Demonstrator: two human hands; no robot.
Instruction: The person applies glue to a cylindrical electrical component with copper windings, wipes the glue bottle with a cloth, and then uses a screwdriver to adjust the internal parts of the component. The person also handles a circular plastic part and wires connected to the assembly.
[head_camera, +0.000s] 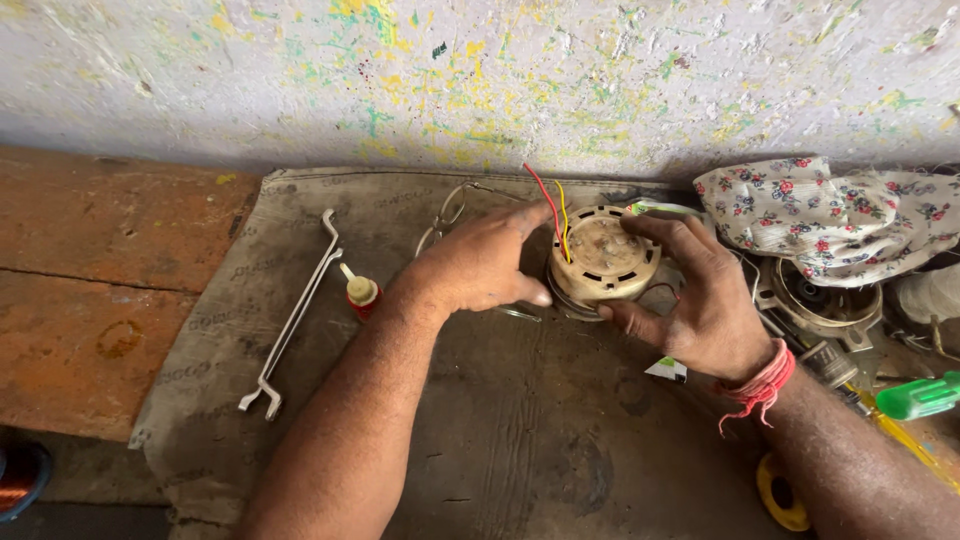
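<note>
**Cradling a round motor housing between two bare hands**

Looking down from the person's own head, both forearms reach forward over a stained, dark mat (470, 440) spread on a worn orange-brown floor. Between the hands sits a small round motor housing (603, 258), cream-coloured and grimy, lying flat with its circular face turned up and its axle pointing toward the camera rather than along the mat. It rests near the far edge of the mat, close to a paint-flecked wall (480, 70).

The left hand (478, 265) presses against the housing's left side, fingers loosely curled and thumb pointing along its lower edge; it touches but does not close around the part. The right hand (700, 300) wraps the right side, fingers spread over the top rim and thumb hooked under the near edge, so it holds the housing in an open clasp. Both hands are equally close, one on each flank, with the part directly ahead of the wrists.

A red wire (543, 196) and a yellow wire (562, 215) rise from the housing's top left, between the two hands, standing nearly upright.

To the left, well apart, lie a long bent metal bracket (295, 315) and a small red bottle with a cream nozzle (361, 292). To the right, a floral cloth (830, 215) drapes over another motor part (820, 300), and a green-handled screwdriver (920, 397) lies near the right forearm.
</note>
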